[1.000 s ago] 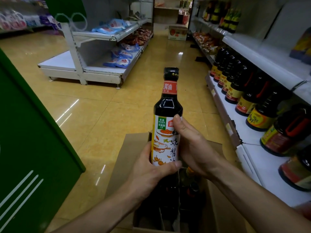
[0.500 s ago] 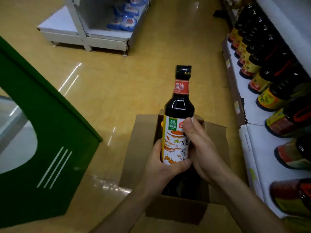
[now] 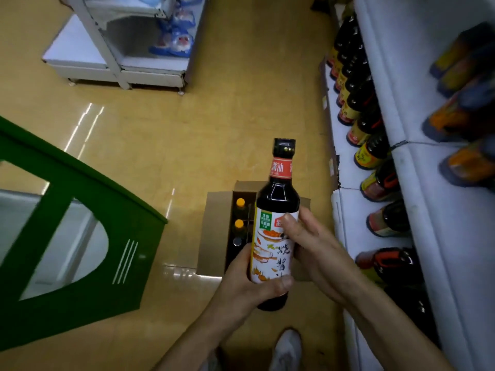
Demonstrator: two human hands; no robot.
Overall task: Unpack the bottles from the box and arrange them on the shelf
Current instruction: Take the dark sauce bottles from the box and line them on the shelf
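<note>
Bottle of dark sauce with white illustrated label, held upright above open brown cardboard box, left hand curled round its base and right hand round its label; capped bottles in the box await the partly stocked white shelf.

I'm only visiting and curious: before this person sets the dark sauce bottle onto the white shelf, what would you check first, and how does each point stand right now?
1. Grip: the left hand grips the dark glass sauce bottle near its base, and the right hand holds its white picture label. Ok.
2. Bottle upright, with its black cap on. Ok.
3. Bottle lifted out of the brown cardboard box. Ok.
4. Bare spot on the white lower shelf, in front of the row of dark bottles: whether it is wide enough, cannot tell.
5. Footing: the white shoe stands apart from the box. Ok.
</note>
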